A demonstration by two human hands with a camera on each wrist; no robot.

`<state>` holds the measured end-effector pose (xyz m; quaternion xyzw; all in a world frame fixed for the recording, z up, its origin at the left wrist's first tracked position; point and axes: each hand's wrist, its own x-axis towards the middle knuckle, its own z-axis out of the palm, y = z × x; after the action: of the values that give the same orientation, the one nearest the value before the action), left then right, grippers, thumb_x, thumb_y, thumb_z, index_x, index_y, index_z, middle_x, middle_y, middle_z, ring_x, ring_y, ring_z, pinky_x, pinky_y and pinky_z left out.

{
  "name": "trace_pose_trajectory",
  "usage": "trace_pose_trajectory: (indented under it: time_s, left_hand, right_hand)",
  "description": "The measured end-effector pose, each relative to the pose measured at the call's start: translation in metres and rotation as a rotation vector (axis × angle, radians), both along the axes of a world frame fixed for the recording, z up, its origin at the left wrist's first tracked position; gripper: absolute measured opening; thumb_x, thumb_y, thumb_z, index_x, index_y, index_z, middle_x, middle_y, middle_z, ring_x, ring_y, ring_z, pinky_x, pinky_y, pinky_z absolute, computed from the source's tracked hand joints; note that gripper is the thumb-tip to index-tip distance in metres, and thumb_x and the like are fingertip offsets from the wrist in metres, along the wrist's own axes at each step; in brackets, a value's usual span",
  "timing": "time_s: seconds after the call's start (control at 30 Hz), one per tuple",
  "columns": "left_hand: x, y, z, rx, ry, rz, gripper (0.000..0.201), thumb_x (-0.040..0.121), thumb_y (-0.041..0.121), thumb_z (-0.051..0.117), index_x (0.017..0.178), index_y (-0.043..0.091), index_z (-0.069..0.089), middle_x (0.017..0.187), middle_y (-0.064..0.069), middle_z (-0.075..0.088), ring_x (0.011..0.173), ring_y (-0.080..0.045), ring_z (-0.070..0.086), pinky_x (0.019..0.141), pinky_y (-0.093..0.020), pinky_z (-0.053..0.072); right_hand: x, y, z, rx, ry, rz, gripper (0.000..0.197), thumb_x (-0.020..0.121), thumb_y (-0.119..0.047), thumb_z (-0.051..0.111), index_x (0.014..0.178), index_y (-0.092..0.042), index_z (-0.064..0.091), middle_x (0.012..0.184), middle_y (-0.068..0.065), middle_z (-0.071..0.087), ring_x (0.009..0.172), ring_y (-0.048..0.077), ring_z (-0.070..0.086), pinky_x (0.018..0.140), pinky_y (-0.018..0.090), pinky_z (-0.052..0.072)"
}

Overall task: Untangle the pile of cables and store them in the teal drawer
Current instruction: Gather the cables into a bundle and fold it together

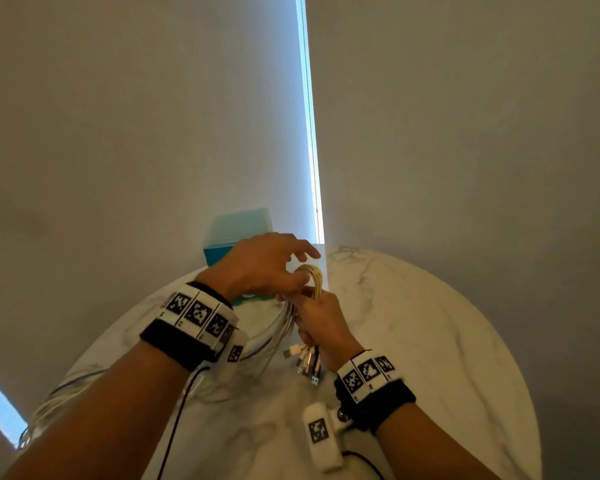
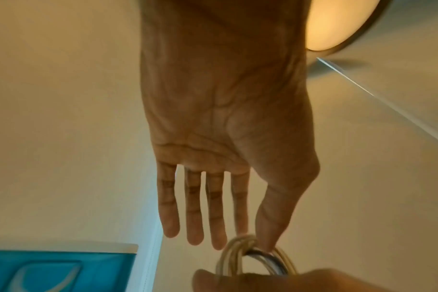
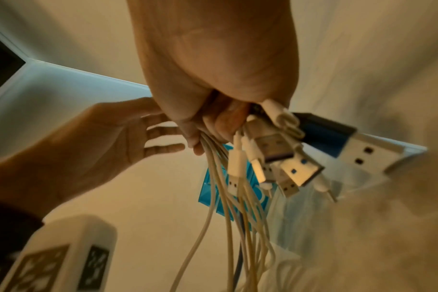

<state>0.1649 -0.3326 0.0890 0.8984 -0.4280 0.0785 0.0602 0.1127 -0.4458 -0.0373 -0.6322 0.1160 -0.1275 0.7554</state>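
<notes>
The cables [image 1: 314, 277] are mostly white and cream, and look a bit yellow where they bend near the middle of the head view. In the right wrist view one cable is dark blue-grey. The plugs [image 3: 275, 150] are white with shiny silver ends, and one plug [image 3: 324, 132] at the right is dark blue and black. The drawer [image 1: 238, 233] is teal, paler on top. The tabletop [image 1: 430, 323] is white with thin grey wavy lines, like marble. The wrist bands [image 1: 194, 327] are black with white blocks that carry black-and-white square patterns. The wall is pale grey, with a bright light-blue stripe running up the middle.
</notes>
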Motion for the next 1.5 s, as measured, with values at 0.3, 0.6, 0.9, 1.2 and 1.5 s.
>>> trace_pose_trajectory:
  time_s: [0.3, 0.6, 0.9, 1.2, 1.5]
  left_hand:
    - [-0.003, -0.027, 0.0, 0.012, -0.272, 0.03, 0.019, 0.093, 0.042, 0.076, 0.111, 0.035, 0.077, 0.11, 0.011, 0.077, 0.097, -0.012, 0.069, 0.09, -0.037, 0.058]
    - [0.008, -0.023, -0.019, -0.282, -0.307, -0.003, 0.024, 0.088, 0.018, 0.085, 0.077, 0.02, 0.064, 0.077, 0.001, 0.067, 0.068, -0.017, 0.061, 0.068, -0.033, 0.049]
    - [-0.006, -0.025, -0.019, -0.339, -0.357, -0.124, 0.026, 0.08, 0.01, 0.092, 0.074, 0.017, 0.068, 0.073, -0.002, 0.072, 0.063, -0.017, 0.063, 0.069, -0.031, 0.05]
    - [-0.006, -0.024, -0.021, -0.369, -0.368, -0.192, 0.025, 0.079, 0.008, 0.093, 0.075, 0.015, 0.07, 0.073, -0.005, 0.072, 0.062, -0.019, 0.064, 0.069, -0.037, 0.057]
    - [-0.005, -0.022, -0.025, -0.39, -0.433, -0.322, 0.034, 0.07, 0.005, 0.099, 0.075, 0.017, 0.068, 0.07, 0.0, 0.069, 0.058, -0.015, 0.064, 0.063, -0.029, 0.056]
  right_hand:
    - [-0.011, -0.005, 0.01, -0.111, -0.091, -0.016, 0.023, 0.098, -0.03, 0.074, 0.089, -0.009, 0.078, 0.044, -0.012, 0.054, 0.039, 0.001, 0.045, 0.052, 0.022, 0.038]
    - [-0.012, 0.001, 0.015, -0.225, -0.01, 0.044, 0.029, 0.098, -0.042, 0.071, 0.088, -0.016, 0.08, 0.049, -0.005, 0.059, 0.044, 0.008, 0.052, 0.055, 0.03, 0.049]
    - [-0.014, -0.005, 0.01, -0.203, 0.139, 0.231, 0.034, 0.092, -0.048, 0.075, 0.09, -0.015, 0.084, 0.06, -0.002, 0.061, 0.052, 0.01, 0.053, 0.067, 0.028, 0.056]
    - [-0.013, 0.004, 0.007, -0.328, 0.068, 0.286, 0.036, 0.109, -0.037, 0.052, 0.11, -0.012, 0.078, 0.099, -0.004, 0.083, 0.066, 0.004, 0.059, 0.067, 0.022, 0.05]
    - [-0.003, 0.013, -0.002, -0.278, 0.0, 0.203, 0.051, 0.112, -0.031, 0.039, 0.09, -0.02, 0.083, 0.086, -0.007, 0.081, 0.089, 0.022, 0.074, 0.084, 0.03, 0.061]
